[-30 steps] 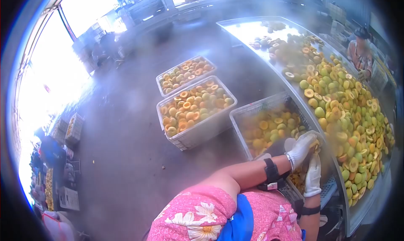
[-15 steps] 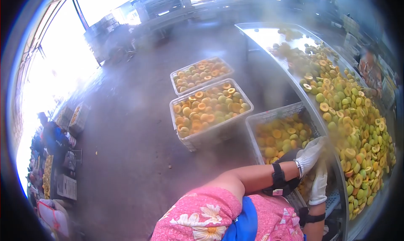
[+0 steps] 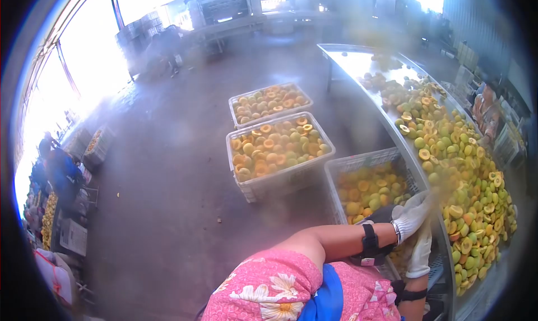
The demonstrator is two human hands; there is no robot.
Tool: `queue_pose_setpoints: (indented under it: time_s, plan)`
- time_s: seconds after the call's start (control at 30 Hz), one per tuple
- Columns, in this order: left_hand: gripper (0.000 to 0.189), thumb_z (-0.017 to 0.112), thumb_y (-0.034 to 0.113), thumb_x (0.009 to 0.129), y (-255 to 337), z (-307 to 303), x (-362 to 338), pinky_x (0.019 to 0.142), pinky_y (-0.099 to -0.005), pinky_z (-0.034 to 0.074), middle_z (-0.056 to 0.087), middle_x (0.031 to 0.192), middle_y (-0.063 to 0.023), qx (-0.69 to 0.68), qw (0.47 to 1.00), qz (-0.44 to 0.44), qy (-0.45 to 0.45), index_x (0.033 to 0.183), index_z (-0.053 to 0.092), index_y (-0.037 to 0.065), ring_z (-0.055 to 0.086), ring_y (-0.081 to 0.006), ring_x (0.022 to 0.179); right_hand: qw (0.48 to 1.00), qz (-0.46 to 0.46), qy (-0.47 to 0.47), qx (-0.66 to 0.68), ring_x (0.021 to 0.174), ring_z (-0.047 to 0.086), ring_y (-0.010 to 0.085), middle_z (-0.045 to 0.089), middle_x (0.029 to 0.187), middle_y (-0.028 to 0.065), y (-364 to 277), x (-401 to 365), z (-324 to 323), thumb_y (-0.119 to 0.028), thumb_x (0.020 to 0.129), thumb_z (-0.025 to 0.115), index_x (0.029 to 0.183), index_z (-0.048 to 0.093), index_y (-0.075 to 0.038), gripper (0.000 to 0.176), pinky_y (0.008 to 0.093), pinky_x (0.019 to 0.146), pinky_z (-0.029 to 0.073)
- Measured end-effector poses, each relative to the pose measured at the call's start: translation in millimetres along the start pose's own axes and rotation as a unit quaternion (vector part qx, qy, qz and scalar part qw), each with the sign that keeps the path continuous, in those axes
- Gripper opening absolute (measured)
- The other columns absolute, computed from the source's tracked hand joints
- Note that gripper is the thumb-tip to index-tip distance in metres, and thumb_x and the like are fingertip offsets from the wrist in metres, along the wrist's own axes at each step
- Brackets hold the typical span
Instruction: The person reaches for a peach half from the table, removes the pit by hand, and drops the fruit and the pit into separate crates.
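Note:
My left hand (image 3: 413,213), in a white knit glove, is at the near edge of the metal table (image 3: 416,161). Just below it, my right hand (image 3: 420,256), also gloved, points up towards the left one. The fingers of both look drawn together, but a blurred patch covers the fingertips and anything between them. Halved yellow-green fruit with brown centres (image 3: 465,209) lies heaped on the table beside my hands. Under the table edge, next to my left hand, stands a plastic crate (image 3: 336,195) of fruit halves.
Two more crates, a nearer one (image 3: 280,178) and a farther one (image 3: 232,111), stand on the floor (image 3: 168,209), full of fruit halves. A person (image 3: 486,114) is across the table. Other people (image 3: 61,172) are at the far left.
The view has shifted slightly, so the table and crates sit a little lower. Both gloved hands stay close together at the table edge. The person across the table has changed posture slightly.

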State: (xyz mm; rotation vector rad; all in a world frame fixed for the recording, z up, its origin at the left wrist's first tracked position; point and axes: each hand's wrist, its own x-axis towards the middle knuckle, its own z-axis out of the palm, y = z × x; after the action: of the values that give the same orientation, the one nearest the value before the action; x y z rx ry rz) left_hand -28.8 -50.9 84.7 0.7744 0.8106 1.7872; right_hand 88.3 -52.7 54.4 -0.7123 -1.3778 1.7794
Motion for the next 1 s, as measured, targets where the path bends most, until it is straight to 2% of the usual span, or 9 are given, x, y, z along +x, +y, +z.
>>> queue_pose_setpoints:
  time_s: [0.2, 0.33, 0.4, 0.5, 0.77, 0.87, 0.9, 0.97, 1.0]
  plan:
    - [0.035, 0.051, 0.043, 0.102, -3.5, -7.5, 5.0, 0.062, -0.0219, 0.042, 0.056, 0.081, 0.0012, -0.021, 0.995, -0.082, -0.053, 0.095, 0.059, 0.010, 0.051, -0.0078, 0.069, 1.000, -0.003, -0.010, -0.002, 0.126, 0.049, 0.0176, 0.049, 0.140, 0.0062, 1.8, -8.9, 2.7, -0.041, 0.106, 0.039, 0.148, 0.037, -0.005, 0.055, 0.0312, 0.106, 0.040]
    - [0.032, 0.052, 0.040, 0.102, -22.9, -5.8, 7.3, 0.063, -0.0224, 0.044, 0.058, 0.082, 0.0000, 0.026, 0.999, -0.015, -0.020, 0.097, 0.059, 0.010, 0.053, -0.0090, 0.069, 0.999, -0.019, 0.001, -0.026, 0.130, 0.047, 0.0199, 0.045, 0.145, 0.0065, 7.8, -5.8, -6.9, -0.043, 0.105, 0.040, 0.150, 0.034, -0.006, 0.058, 0.0349, 0.110, 0.038]
    - [0.028, 0.052, 0.037, 0.103, -28.8, -5.6, 13.4, 0.064, -0.0240, 0.046, 0.060, 0.084, -0.0009, -0.149, 0.987, -0.052, -0.037, 0.098, 0.059, 0.010, 0.054, -0.0098, 0.070, 0.999, -0.003, -0.006, 0.035, 0.130, 0.047, 0.0203, 0.046, 0.145, 0.0068, -9.6, -12.6, 13.7, -0.044, 0.105, 0.041, 0.150, 0.034, -0.006, 0.059, 0.0351, 0.110, 0.037]
    - [0.026, 0.052, 0.035, 0.103, -29.1, -5.0, 13.5, 0.065, -0.0250, 0.048, 0.061, 0.086, -0.0013, -0.160, 0.984, -0.075, -0.011, 0.100, 0.059, 0.010, 0.056, -0.0100, 0.072, 0.996, 0.018, -0.008, 0.083, 0.130, 0.048, 0.0208, 0.047, 0.144, 0.0073, -6.7, -11.8, 9.3, -0.045, 0.104, 0.041, 0.149, 0.035, -0.006, 0.060, 0.0355, 0.109, 0.038]
    - [0.031, 0.051, 0.038, 0.103, -24.1, 12.8, 4.7, 0.060, -0.0230, 0.042, 0.055, 0.079, 0.0012, -0.048, 0.999, 0.008, -0.007, 0.095, 0.056, 0.009, 0.049, -0.0076, 0.068, 0.990, 0.098, 0.023, 0.096, 0.128, 0.049, 0.0193, 0.050, 0.139, 0.0070, -19.3, -17.0, 13.2, -0.045, 0.105, 0.040, 0.147, 0.038, -0.007, 0.057, 0.0343, 0.106, 0.041]
    - [0.034, 0.050, 0.039, 0.103, -23.1, 13.3, 10.9, 0.057, -0.0232, 0.041, 0.054, 0.076, 0.0011, -0.038, 0.999, -0.011, -0.027, 0.091, 0.056, 0.008, 0.048, -0.0080, 0.064, 0.997, 0.001, -0.003, 0.077, 0.125, 0.051, 0.0186, 0.051, 0.138, 0.0060, -13.0, -17.2, 11.3, -0.043, 0.105, 0.040, 0.147, 0.039, -0.007, 0.056, 0.0330, 0.105, 0.042]
    - [0.037, 0.050, 0.041, 0.103, -16.9, 10.6, 12.0, 0.055, -0.0241, 0.042, 0.055, 0.074, 0.0000, -0.085, 0.994, -0.055, -0.042, 0.088, 0.057, 0.007, 0.049, -0.0090, 0.061, 0.998, 0.033, 0.038, 0.045, 0.082, 0.044, 0.0117, 0.051, 0.102, -0.0012, -17.7, -21.9, 17.8, -0.047, 0.104, 0.041, 0.134, 0.047, -0.011, 0.047, 0.0266, 0.069, 0.034]
    - [0.040, 0.050, 0.042, 0.102, 1.2, 7.5, 5.8, 0.054, -0.0249, 0.042, 0.056, 0.072, -0.0012, -0.132, 0.985, -0.102, -0.052, 0.084, 0.057, 0.007, 0.050, -0.0100, 0.058, 0.994, 0.069, 0.081, 0.015, 0.039, 0.038, 0.0048, 0.052, 0.065, -0.0084, -25.4, -29.5, 21.2, -0.051, 0.103, 0.042, 0.121, 0.055, -0.016, 0.042, 0.0202, 0.034, 0.026]
    - [0.042, 0.050, 0.043, 0.102, 11.9, 9.1, 0.9, 0.053, -0.0257, 0.042, 0.057, 0.071, -0.0024, -0.098, 0.988, -0.102, -0.058, 0.081, 0.057, 0.007, 0.051, -0.0108, 0.057, 0.995, 0.079, 0.062, 0.011, 0.039, 0.038, 0.0045, 0.049, 0.064, -0.0087, -27.7, -31.7, 19.1, -0.051, 0.102, 0.043, 0.119, 0.055, -0.017, 0.040, 0.0204, 0.033, 0.026]
